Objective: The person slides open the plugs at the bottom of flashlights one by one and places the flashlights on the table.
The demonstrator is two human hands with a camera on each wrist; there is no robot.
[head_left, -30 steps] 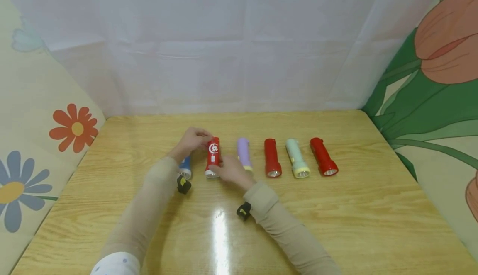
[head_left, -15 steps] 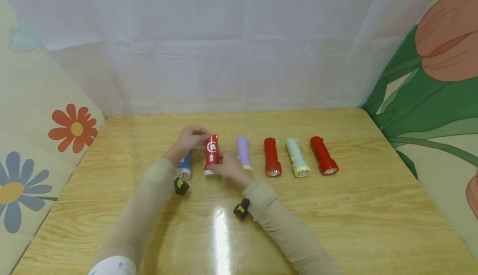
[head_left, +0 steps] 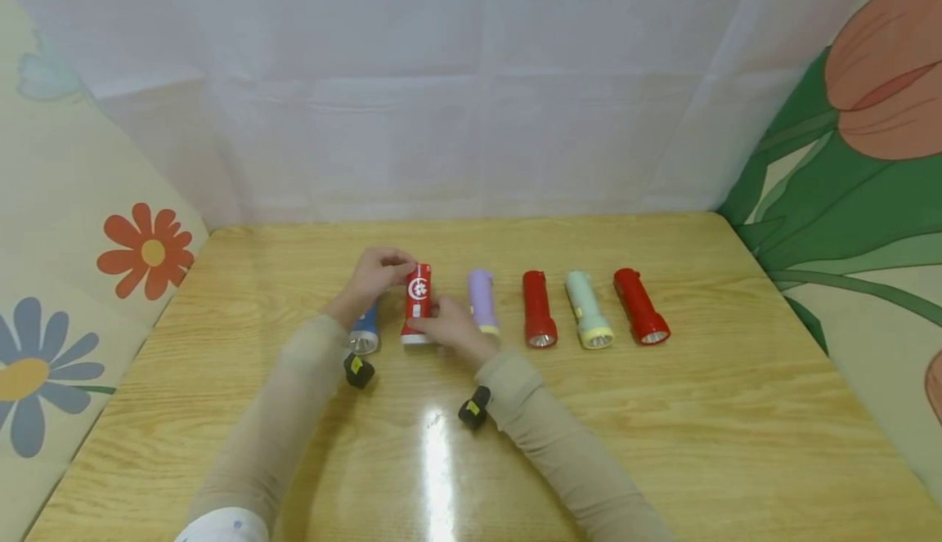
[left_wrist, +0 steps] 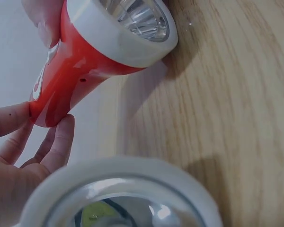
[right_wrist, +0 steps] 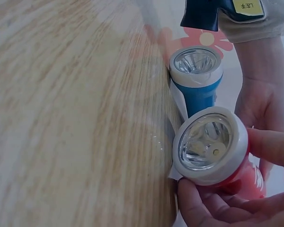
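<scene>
A red flashlight [head_left: 417, 303] with a white head and a white printed emblem is held between both hands. My left hand [head_left: 374, 279] pinches its tail end; the left wrist view shows the thumb and fingertips [left_wrist: 62, 135] around that end. My right hand [head_left: 458, 331] grips it close to the head, thumb on top, fingers [right_wrist: 191, 201] curled beneath in the right wrist view. The lens [right_wrist: 206, 144] faces the right wrist camera. Just left lies a blue flashlight [head_left: 364, 338] with a white head, partly covered by my left hand and wrist.
To the right, a row of flashlights lies on the wooden table [head_left: 662, 427]: purple [head_left: 482, 297], red [head_left: 540, 309], mint green [head_left: 586, 309] and another red [head_left: 640, 305]. A white curtain [head_left: 478, 117] hangs behind. Black wrist cameras [head_left: 359, 370] sit under the wrists.
The held red flashlight has shifted slightly away from me and tilted, so its lens is now hidden in the head view. Both hands moved a little with it. The other flashlights stay put.
</scene>
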